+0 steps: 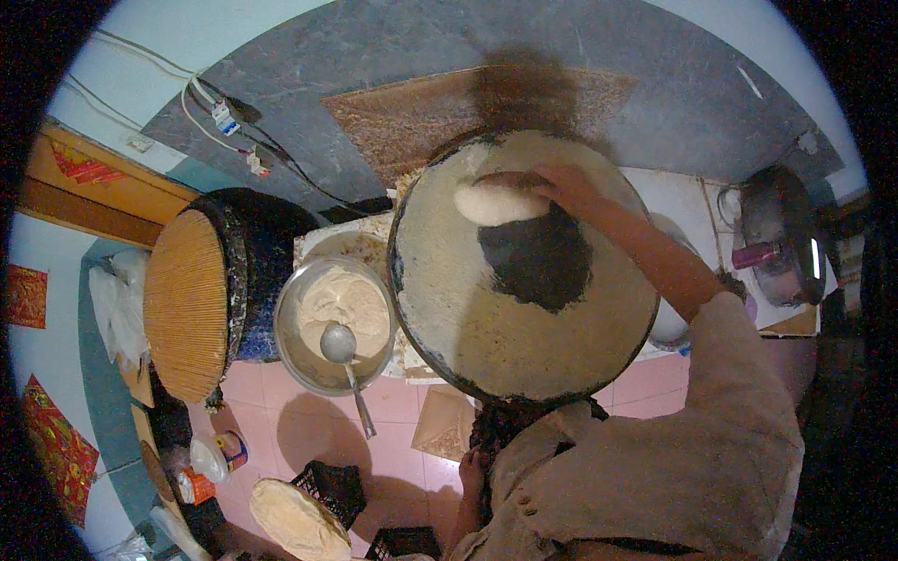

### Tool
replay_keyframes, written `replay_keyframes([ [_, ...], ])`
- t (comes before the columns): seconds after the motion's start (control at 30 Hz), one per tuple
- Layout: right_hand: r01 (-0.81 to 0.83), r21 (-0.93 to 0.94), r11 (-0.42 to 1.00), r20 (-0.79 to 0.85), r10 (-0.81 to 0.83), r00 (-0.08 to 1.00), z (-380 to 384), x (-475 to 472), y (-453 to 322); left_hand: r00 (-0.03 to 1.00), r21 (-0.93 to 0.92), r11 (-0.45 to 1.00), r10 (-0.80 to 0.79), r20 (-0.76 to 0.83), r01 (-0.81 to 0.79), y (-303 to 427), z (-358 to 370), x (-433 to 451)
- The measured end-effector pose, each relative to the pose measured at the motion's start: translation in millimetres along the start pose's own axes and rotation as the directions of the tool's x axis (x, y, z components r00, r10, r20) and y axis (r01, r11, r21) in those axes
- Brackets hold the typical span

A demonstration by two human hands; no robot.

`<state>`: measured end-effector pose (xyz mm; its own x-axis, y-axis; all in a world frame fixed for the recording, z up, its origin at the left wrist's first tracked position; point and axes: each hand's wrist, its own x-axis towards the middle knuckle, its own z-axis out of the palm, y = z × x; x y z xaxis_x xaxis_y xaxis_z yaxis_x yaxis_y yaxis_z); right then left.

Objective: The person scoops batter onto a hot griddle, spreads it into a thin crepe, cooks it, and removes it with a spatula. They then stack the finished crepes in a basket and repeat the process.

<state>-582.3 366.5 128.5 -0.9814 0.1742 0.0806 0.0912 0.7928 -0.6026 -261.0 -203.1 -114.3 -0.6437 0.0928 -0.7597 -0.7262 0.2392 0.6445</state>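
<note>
My right hand [558, 188] reaches across a large round griddle [395, 280] and holds a pale lump of batter or dough [499, 201] against its far part. The fingers lie along the lump's far side and are partly hidden by it. A thin beige batter layer [449, 301] covers most of the griddle, around a bare dark patch [540, 263]. My left hand [473, 464] is low beside my body, by the griddle's near edge; whether it grips anything is unclear. Left of the griddle, a metal bowl [280, 336] holds thick batter [344, 305] and a metal ladle [339, 343].
A dark vat [263, 280] with a ribbed round lid [186, 305] stands at the left. Cables with a breaker [224, 118] hang on the wall. A stack of flatbreads [298, 519] and black crates [333, 484] are below. A dark pot [772, 238] sits at right.
</note>
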Motion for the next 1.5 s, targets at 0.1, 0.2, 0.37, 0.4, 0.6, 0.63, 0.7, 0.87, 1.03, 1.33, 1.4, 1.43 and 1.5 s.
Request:
replay_keyframes([
  [0.1, 0.188, -0.099, 0.977, -0.131, -0.2, 0.971, -14, -2, -13, 0.995, 0.016, 0.995, 0.102, 0.012, -0.103, 6, 3, 2],
  [0.2, 0.025, -0.151, 0.988, -0.217, -0.058, 0.974, 0, 30, -12, 0.953, 0.377, 0.875, 0.285, 0.107, -0.304, 17, 3, -2],
  [0.37, 0.102, -0.357, 0.929, -0.15, -0.165, 0.975, 25, 39, -4, 0.967, 0.176, 0.951, 0.249, 0.045, -0.253, 39, 10, -22],
  [0.4, 0.101, -0.328, 0.939, -0.088, -0.137, 0.987, 25, 29, -6, 0.99, 0.012, 0.99, 0.141, 0.027, -0.142, 40, 12, -23],
  [0.6, 0.146, -0.406, 0.902, 0.153, -0.091, 0.984, 9, -34, -33, 0.998, -0.086, 0.996, 0.04, 0.056, -0.035, 26, 17, -17],
  [0.63, 0.132, -0.332, 0.934, 0.125, -0.095, 0.988, 7, -40, -35, 0.998, -0.158, 0.987, -0.023, 0.066, 0.033, 21, 17, -17],
  [0.7, 0.053, -0.209, 0.976, 0.117, -0.029, 0.993, 4, -43, -35, 0.997, -0.152, 0.988, 0.022, 0.072, -0.011, 10, 16, -16],
  [0.87, 0.16, -0.274, 0.948, -0.095, -0.192, 0.977, 24, -1, -31, 0.998, -0.096, 0.994, 0.054, 0.019, -0.052, -10, 15, -8],
  [1.03, 0.235, -0.363, 0.902, 0.201, -0.171, 0.965, 35, -7, -25, 0.959, 0.444, 0.851, 0.27, 0.089, -0.281, 1, 18, -16],
  [1.33, 0.235, -0.135, 0.963, 0.283, -0.19, 0.94, -10, -64, -36, 0.982, 0.125, 0.977, 0.18, -0.056, -0.172, -14, 31, -15],
  [1.4, 0.254, -0.203, 0.946, 0.229, -0.207, 0.951, -3, -49, -49, 0.986, -0.046, 0.985, 0.169, 0.01, -0.168, -14, 33, -18],
  [1.43, 0.274, -0.199, 0.941, 0.225, -0.228, 0.947, 4, -40, -56, 0.991, -0.127, 0.984, 0.127, 0.029, -0.122, -12, 35, -22],
  [1.5, 0.342, -0.036, 0.939, 0.299, -0.316, 0.9, 17, -26, -65, 0.992, 0.034, 0.992, 0.122, -0.025, -0.121, 0, 35, -33],
])
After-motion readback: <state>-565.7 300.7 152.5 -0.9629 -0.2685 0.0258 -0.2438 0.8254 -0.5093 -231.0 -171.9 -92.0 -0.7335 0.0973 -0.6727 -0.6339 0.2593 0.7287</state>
